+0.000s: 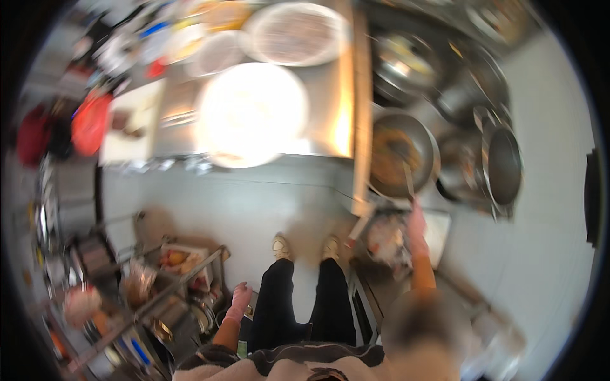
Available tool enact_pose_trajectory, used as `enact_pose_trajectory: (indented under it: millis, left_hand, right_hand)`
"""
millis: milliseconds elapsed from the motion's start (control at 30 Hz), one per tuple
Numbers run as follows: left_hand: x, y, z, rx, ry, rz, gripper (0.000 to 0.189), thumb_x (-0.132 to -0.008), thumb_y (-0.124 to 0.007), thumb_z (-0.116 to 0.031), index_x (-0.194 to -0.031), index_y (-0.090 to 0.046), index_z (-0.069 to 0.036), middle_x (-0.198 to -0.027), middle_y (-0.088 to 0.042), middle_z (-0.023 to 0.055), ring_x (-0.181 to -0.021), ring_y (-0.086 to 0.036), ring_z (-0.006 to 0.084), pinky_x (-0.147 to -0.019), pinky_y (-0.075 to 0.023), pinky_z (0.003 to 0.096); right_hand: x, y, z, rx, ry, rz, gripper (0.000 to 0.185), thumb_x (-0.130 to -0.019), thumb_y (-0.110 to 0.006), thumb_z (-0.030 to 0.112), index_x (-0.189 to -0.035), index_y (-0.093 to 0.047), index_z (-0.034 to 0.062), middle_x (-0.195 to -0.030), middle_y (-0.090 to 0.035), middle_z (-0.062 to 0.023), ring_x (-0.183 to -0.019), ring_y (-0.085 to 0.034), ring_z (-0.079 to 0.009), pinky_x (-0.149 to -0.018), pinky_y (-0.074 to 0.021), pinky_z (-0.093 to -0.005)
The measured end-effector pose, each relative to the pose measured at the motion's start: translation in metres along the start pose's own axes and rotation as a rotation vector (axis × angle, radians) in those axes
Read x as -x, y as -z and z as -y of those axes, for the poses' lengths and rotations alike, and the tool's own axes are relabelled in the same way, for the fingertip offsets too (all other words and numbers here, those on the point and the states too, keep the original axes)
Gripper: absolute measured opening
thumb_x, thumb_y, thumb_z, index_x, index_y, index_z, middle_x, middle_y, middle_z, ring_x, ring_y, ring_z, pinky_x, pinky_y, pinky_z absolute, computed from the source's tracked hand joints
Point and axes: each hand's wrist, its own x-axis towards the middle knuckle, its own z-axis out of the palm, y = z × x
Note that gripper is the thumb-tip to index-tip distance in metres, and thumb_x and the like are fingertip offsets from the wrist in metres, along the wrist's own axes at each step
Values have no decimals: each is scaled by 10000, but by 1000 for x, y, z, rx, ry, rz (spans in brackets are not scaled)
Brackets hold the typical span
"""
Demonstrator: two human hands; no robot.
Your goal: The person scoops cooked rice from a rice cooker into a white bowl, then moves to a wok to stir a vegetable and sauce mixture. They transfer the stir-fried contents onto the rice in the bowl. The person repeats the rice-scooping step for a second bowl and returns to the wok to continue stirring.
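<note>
My right hand (418, 228), in a pink glove, grips the handle of a utensil (408, 177), perhaps a ladle or a turner. Its head is in a dark wok (427, 162), among orange-brown food (391, 155) that blurs in the picture. Below the wok, beside my right wrist, is a container (385, 235) with pale contents under what looks like plastic. My left hand (240, 299), also gloved in pink, hangs by my left thigh near a metal rack. Nothing shows in it, and its finger pose is unclear.
A steel counter (329, 95) ahead carries an overexposed white round container (252, 114), a large bowl (298, 33) and a cutting board (131, 124). Several other pans, including a deep pan (504, 164), stand right of the wok. A loaded metal rack (181, 281) is at left.
</note>
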Motion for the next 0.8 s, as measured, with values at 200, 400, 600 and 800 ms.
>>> enact_pose_trajectory:
  millis: [200,400,600,800]
  left_hand:
    - [15,94,37,88,95,-291,459,-809,-602,-323,-1171,-594,-42,-1060,-647,174,-1073,-576,298,-940,-443,405]
    - [-54,248,66,273,249,-178,444,-772,-622,-354,-1186,-615,-194,-1213,-577,131,-1164,-527,282,-983,-417,385]
    - [-132,483,120,443,74,-555,341,-726,-565,-101,-1053,-657,-128,-1104,-619,131,-1036,-582,330,-890,-467,404]
    - [-212,775,175,582,10,-783,350,-767,-486,-18,-1020,-682,-160,-1058,-639,128,-1017,-589,332,-896,-465,398]
  right_hand:
    - [63,21,78,647,133,97,676,-784,-674,344,-1359,-426,91,-1031,-622,-195,-953,-606,-345,-774,-495,-457]
    - [135,-93,357,939,255,1043,392,-815,-559,384,-1038,-681,85,-1067,-657,-162,-1039,-615,-321,-858,-487,-449]
    - [168,-259,828,489,1017,963,345,-878,-533,315,-1103,-630,72,-1049,-637,-171,-993,-607,-341,-845,-483,-435]
    - [198,-349,1130,482,1226,991,387,-873,-538,326,-1177,-604,95,-1117,-624,-129,-1029,-597,-311,-884,-471,-411]
